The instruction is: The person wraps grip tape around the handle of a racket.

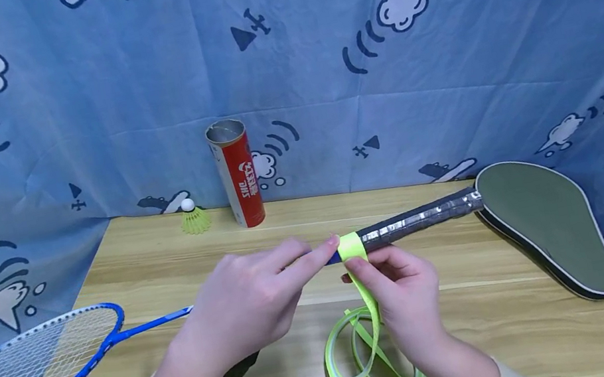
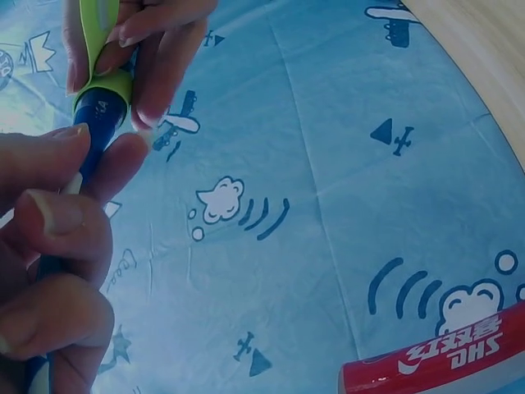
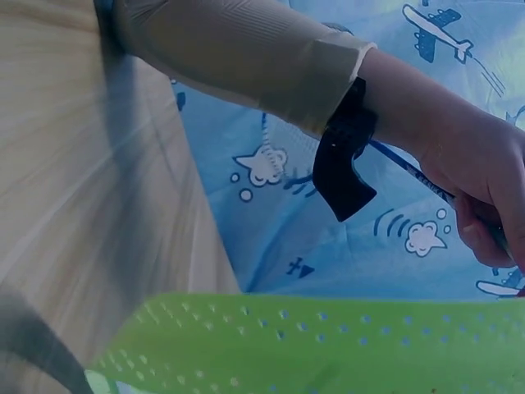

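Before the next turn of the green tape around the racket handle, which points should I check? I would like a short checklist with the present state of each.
1. Left hand grips the blue racket at its shaft: ok.
2. Right hand pinches the green grip tape at the handle: ok.
3. First turn lies flat on the handle: cannot tell, fingers hide part of it.
4. Loose tape is free of knots on the table: ok, it lies in open loops.
5. Tube and shuttlecock stand apart from the work: ok.
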`<state>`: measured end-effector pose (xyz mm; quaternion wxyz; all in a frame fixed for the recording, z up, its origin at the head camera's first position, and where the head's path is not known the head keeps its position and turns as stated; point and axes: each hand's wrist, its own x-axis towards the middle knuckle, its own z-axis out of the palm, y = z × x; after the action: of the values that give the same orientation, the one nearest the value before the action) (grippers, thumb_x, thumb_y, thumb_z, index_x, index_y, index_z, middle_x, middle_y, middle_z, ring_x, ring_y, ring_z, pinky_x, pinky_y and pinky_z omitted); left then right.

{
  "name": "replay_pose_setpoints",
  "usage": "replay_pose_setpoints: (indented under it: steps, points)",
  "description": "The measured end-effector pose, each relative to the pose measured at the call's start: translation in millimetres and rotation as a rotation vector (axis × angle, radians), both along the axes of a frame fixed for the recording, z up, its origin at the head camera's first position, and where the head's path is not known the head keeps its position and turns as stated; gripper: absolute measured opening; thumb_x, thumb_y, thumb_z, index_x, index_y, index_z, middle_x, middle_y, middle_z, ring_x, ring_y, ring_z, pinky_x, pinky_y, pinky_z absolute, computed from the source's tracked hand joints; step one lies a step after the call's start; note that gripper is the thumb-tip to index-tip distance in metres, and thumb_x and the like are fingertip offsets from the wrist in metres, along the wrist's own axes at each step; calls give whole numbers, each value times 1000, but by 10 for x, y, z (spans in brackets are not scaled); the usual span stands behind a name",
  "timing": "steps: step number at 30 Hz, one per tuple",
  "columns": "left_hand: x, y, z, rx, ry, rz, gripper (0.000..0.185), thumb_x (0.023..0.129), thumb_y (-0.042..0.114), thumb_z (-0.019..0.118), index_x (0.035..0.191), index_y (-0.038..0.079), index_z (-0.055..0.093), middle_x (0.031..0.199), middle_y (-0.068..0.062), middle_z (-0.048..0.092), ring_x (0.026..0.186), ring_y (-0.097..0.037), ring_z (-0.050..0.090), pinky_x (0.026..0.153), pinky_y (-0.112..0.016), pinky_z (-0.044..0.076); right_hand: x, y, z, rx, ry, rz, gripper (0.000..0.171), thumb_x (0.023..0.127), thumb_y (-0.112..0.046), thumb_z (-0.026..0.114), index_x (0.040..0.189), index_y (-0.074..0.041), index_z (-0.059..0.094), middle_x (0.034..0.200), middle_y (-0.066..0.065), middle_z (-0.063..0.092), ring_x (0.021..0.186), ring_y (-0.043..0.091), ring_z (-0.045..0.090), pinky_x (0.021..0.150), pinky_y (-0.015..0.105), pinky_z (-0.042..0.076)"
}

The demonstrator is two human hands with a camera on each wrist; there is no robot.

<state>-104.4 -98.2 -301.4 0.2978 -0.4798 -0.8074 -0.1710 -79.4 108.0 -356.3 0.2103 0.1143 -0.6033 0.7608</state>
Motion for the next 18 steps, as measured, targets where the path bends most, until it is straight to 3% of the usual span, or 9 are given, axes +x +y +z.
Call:
replay_pose_setpoints:
  steps: [4, 9, 18]
  points:
    - [4, 8, -1, -8, -8, -7, 56, 89, -4, 62, 139, 19, 65, 91, 7, 68, 50, -5, 44, 43, -16, 29, 9, -9, -24, 5, 21, -46, 17, 87, 16, 71, 77, 2, 71, 75, 2, 74, 64, 10, 68, 55, 17, 53]
    - [-1, 8, -5, -9, 0, -29, 57, 89, -5, 64, 137, 23, 65, 93, 7, 70, 52, -6, 50, 44, -15, 29, 13, -11, -26, 11, 47, -52, 17, 88, 16, 70, 77, 2, 70, 76, 2, 73, 65, 11, 69, 56, 17, 52]
    - [7, -16, -5, -20, -22, 14, 55, 88, -7, 65, 137, 20, 67, 94, 6, 70, 51, -6, 50, 43, -17, 28, 16, 17, -20, 38, 96, 82, 10, 93, 11, 65, 90, 4, 71, 89, -2, 70, 73, 16, 73, 71, 28, 61]
